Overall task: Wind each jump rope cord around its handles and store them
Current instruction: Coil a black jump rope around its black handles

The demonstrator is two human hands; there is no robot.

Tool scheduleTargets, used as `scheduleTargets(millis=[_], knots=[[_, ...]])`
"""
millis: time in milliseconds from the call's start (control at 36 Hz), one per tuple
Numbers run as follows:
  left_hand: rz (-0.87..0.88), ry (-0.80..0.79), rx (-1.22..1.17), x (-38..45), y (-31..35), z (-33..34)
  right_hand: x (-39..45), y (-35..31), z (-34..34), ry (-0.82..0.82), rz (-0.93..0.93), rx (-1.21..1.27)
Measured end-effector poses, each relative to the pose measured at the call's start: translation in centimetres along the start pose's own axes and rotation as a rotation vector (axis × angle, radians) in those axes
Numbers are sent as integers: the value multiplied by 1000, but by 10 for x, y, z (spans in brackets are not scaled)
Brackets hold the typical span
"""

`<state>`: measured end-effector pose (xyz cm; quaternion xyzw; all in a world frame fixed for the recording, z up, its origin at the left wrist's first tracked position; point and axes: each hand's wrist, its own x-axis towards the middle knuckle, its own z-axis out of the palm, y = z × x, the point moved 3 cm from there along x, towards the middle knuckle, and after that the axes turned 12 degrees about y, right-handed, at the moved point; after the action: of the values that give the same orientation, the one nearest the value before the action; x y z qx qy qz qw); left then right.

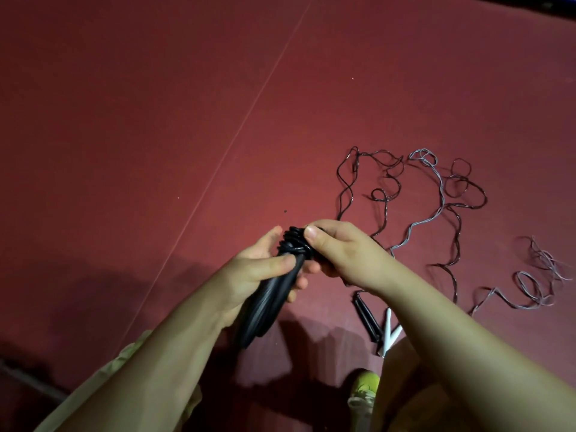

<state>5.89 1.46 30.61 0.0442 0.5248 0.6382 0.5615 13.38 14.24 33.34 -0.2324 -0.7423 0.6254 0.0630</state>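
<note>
Both hands meet mid-frame over a dark red floor (156, 120). The left hand (261, 269) grips a pair of black handles (268, 304) held together, thumb laid across them, fingers curled round the far side; the handles run down and to the left toward the person. The right hand (339, 254) pinches the black cord (294, 241), which sits in tight coils round the top end of the handles — thumb on the coils, other fingers tucked under (can't see exactly how they lie).

On the floor to the right, well apart from the hands, lie loose cords: a dark cord (346, 188) in wavy loops, a pale grey cord (439, 188) crossing thru it, and another tangle of pale loops (536, 282) further right. Near the person's right forearm, a black handle (366, 316) lies on the floor w/ two white handles (389, 332) just beside it, splayed in a V.

A thin pale seam line (237, 132) runs diagonally across the floor. At the bottom edge — a yellow-green shoe (363, 388), plus khaki fabric (124, 369) under the left forearm.
</note>
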Motion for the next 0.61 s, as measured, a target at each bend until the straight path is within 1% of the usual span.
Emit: scheduleTargets(millis=[56, 111, 167, 222, 278, 361, 444, 528, 611], knots=[[-64, -60, -1, -2, 0, -2, 0, 1, -6, 58, 33, 4], [-202, -121, -44, -6, -4, -3, -1, 4, -10, 91, 73, -1], [-311, -175, -6, -8, -10, -2, -3, 7, -12, 108, 97, -12], [-328, -121, 103, -7, -12, -3, -4, 8, -14, 129, 107, -2], [-299, -34, 142, -4, -11, -3, -3, 11, -13, 188, 125, 46], [-217, 84, 225, 3, -12, -3, -7, 20, -1, 279, 274, 85], [-115, 213, 402, 8, -13, -9, -7, 34, 10, 284, 353, 6], [-11, 284, 552, 14, -11, -17, -3, 37, 9, 296, 358, -41], [59, 350, 717, 17, -11, -24, -2, 36, 12, 254, 389, -84]])
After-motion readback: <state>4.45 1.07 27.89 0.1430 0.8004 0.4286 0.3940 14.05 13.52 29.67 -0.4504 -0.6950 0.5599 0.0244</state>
